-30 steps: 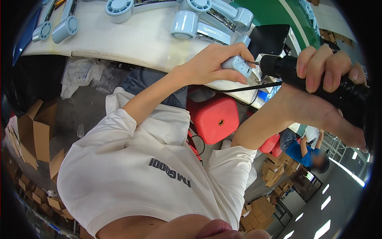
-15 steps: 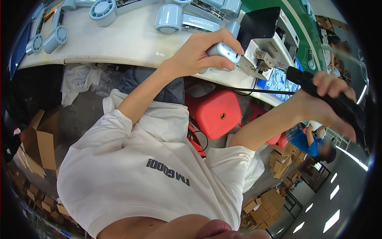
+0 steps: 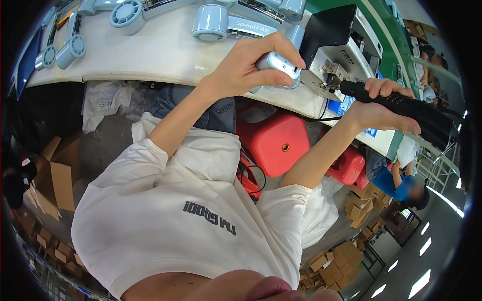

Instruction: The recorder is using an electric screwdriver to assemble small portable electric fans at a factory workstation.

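My left hand is shut on a small pale-blue and silver fan part, held at the near edge of the white table. Just to its right, my right hand grips a black electric screwdriver. The driver's tip points left at the clamp on a grey metal box fixture. The tip sits a short way right of the held part, and I cannot tell whether it touches the fixture. My white T-shirt fills the lower middle of the view.
Several pale-blue handheld fans lie on the table, more at the far left. Under the table are a red plastic stool, plastic bags and cardboard boxes. Another person in blue is at the right.
My right hand has dropped away from the camera and moved left, bringing the screwdriver tip to the metal fixture. My left hand keeps hold of the fan part, shifted slightly up.
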Available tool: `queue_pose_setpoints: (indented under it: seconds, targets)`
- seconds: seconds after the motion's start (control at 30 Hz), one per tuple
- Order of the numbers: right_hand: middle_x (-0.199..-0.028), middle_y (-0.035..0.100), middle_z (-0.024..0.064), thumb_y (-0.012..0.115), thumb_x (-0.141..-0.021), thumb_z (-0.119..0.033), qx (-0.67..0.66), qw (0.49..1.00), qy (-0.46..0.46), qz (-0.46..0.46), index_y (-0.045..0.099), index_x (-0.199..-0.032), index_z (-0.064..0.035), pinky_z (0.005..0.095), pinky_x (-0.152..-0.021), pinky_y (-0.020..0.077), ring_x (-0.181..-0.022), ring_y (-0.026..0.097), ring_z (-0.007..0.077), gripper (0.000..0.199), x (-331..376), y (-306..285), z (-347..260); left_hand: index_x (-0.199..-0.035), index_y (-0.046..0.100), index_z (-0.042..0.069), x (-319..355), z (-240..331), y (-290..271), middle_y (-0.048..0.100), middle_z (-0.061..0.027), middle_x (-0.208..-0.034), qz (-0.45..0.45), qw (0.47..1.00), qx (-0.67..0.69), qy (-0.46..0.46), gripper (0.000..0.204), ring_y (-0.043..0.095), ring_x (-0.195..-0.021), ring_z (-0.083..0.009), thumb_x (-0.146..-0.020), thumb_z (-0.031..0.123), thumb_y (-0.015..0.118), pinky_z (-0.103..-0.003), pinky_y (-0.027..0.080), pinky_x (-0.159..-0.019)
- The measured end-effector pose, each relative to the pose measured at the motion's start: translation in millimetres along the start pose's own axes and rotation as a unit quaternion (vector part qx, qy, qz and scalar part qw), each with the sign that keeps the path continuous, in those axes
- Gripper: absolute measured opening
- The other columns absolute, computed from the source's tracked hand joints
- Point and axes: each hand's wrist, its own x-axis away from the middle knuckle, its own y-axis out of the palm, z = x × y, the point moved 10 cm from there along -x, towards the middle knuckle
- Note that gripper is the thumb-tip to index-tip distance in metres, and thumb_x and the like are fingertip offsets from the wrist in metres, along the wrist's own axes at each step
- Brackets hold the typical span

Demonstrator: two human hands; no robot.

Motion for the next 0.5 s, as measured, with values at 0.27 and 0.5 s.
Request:
queue_pose_setpoints:
  seconds: [0.27,0.5]
  targets:
    - [-0.054,0.039,0.0004,0.030,-0.064,-0.087,-0.074,0.995,0.047,-0.052,0.052,-0.079,-0.0112,0.0241,-0.038,0.0266,-0.038,0.033,0.0104,0.080,12,14,-23,-0.098,0.055,0.004,-1,-1,-2,0.061,-0.0104,-0.092,0.000,0.999,-0.014,-0.028,0.037,0.059,-0.085,-0.0197,-0.077,0.031,0.069,-0.029,0.044,-0.073]
    - [-0.060,0.040,-0.0009,0.049,-0.052,-0.087,-0.349,0.890,0.027,-0.292,0.050,-0.088,-0.0079,0.0231,-0.040,0.0243,-0.042,0.035,0.0081,0.087,13,112,-123,-0.097,0.056,0.004,1,-2,-4,0.062,-0.0095,-0.093,0.002,0.999,-0.005,-0.045,0.035,0.059,-0.086,-0.0214,-0.074,0.025,0.072,-0.030,0.045,-0.076]
